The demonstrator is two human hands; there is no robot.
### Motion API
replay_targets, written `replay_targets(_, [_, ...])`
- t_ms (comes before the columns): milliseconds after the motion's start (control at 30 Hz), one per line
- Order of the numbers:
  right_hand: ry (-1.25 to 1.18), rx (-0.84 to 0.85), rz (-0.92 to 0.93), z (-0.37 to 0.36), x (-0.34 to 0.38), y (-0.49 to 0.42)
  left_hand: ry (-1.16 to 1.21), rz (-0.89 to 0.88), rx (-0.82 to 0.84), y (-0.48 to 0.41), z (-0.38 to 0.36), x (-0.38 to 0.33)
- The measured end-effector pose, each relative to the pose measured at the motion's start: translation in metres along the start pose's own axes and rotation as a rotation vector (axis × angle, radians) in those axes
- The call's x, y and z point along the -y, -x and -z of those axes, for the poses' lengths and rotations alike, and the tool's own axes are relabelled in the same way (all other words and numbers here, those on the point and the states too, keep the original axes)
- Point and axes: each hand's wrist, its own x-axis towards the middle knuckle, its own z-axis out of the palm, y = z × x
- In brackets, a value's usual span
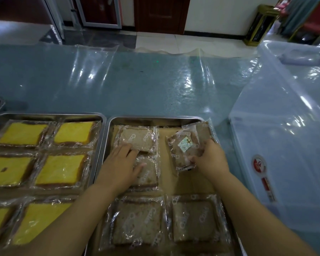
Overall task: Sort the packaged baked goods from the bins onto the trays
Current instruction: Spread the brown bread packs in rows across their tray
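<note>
Right hand (210, 159) pinches a wrapped brown cake slice (184, 150) by its edge — light, squashy, slippery film; left hand (118, 169) lies flat, fingers spread, on tray (155, 119) packets.

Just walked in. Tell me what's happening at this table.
A person is laying wrapped baked goods out on metal trays. The right hand holds a packet of brown cake, tilted, over the open far-right spot of the right tray. The left hand rests flat on the brown packets already in that tray's left column. The left tray holds wrapped yellow cake slices. A clear lidded bin sits to the right.
</note>
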Motion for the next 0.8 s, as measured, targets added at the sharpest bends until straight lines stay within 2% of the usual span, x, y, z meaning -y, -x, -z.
replay_targets(100, [-0.113, -0.047, 0.133, 0.009, -0.003, 0.008, 0.114, -0.007, -0.036, 0.002, 0.001, -0.013])
replay_targets(200, [-0.055, -0.211, 0.505, 0.020, -0.005, 0.023, 0.193, -0.007, -0.080, 0.002, 0.002, -0.025])
replay_targets(267, [0.061, -0.195, 0.686, 0.023, -0.013, 0.032, 0.255, 0.008, -0.117, 0.002, 0.003, -0.032])
replay_targets(300, [0.109, -0.133, 0.691, 0.025, -0.018, 0.036, 0.292, 0.016, -0.134, 0.002, 0.003, -0.036])
replay_targets(433, [0.208, 0.153, 0.499, 0.030, -0.041, 0.044, 0.338, -0.005, -0.079, 0.006, -0.002, -0.042])
replay_targets(533, [0.079, 0.260, 0.406, 0.032, -0.046, 0.046, 0.301, -0.036, 0.040, 0.009, -0.008, -0.046])
replay_targets(600, [0.006, 0.189, 0.327, 0.029, -0.044, 0.042, 0.294, -0.090, 0.118, 0.010, -0.011, -0.052])
replay_targets(700, [-0.016, -0.044, 0.227, 0.023, -0.039, 0.028, 0.218, -0.163, 0.227, 0.013, -0.018, -0.060])
replay_targets(800, [-0.009, -0.106, 0.055, 0.018, -0.029, 0.009, 0.091, -0.187, 0.262, 0.013, -0.025, -0.061])
